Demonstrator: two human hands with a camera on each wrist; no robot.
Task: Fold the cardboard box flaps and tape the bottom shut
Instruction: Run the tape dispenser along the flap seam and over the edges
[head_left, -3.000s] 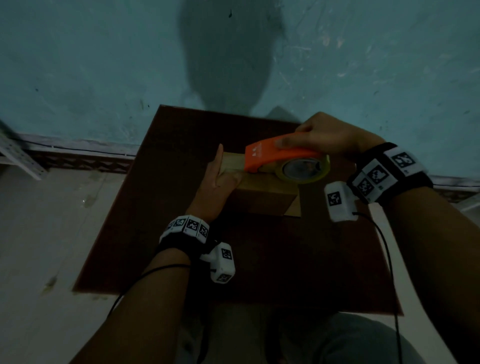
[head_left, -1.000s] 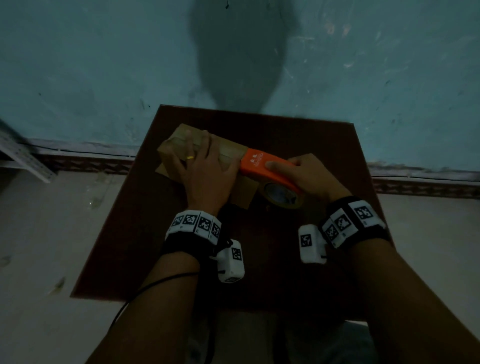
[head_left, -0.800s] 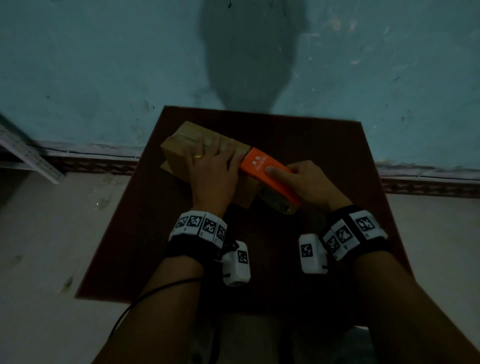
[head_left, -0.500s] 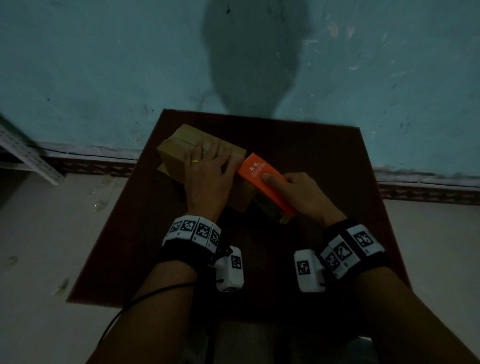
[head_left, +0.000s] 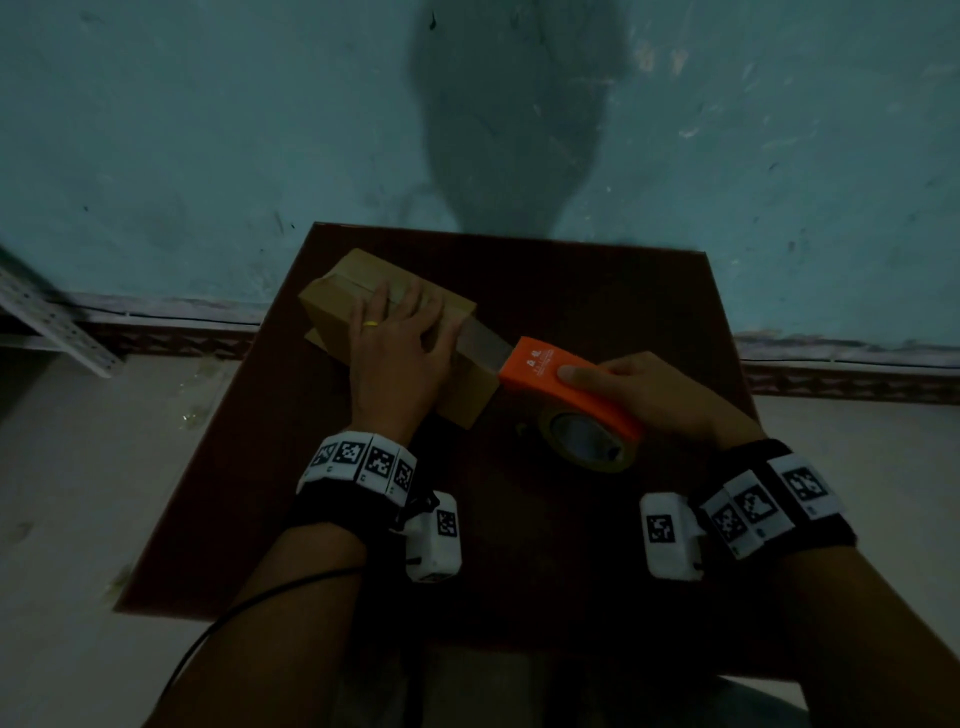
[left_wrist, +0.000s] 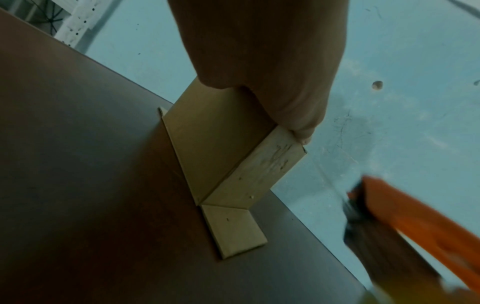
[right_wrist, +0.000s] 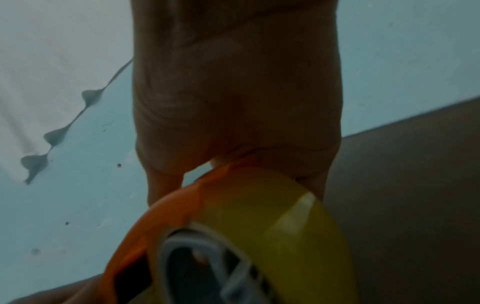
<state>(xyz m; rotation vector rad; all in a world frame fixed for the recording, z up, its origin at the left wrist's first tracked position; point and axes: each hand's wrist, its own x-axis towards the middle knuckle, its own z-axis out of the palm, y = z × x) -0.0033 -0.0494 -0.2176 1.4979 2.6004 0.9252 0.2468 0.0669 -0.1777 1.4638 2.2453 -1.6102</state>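
Cardboard box (head_left: 363, 296), a small tan oblong with its taped bottom turned upward, is seen lying slantwise on the dark brown square table (head_left: 597, 291), its long axis running from the far left toward the near right. It is pinned from above by the left hand (head_left: 397, 358), whose fingers are laid nearly flat over the top, the thumb hooked at the near-right top edge; in the left wrist view a loose flap (left_wrist: 233, 232) is shown lying flat on the table at the box's foot. The orange plastic tape dispenser (head_left: 561, 384), carrying a yellowish tape roll (head_left: 587, 441), is gripped by the right hand (head_left: 654, 395) with fingers curled round its body. It lies just off the box's near-right end, in line with the long axis, and a strip of clear tape (head_left: 480, 338) is stretched between box edge and dispenser mouth. The right hand is therefore the nearer to the free tape, and a downward pull over the end face seems called for next. Compared with half a second earlier, the dispenser has been drawn away from the box, where it had been touching the top edge, and bare tape is now exposed.
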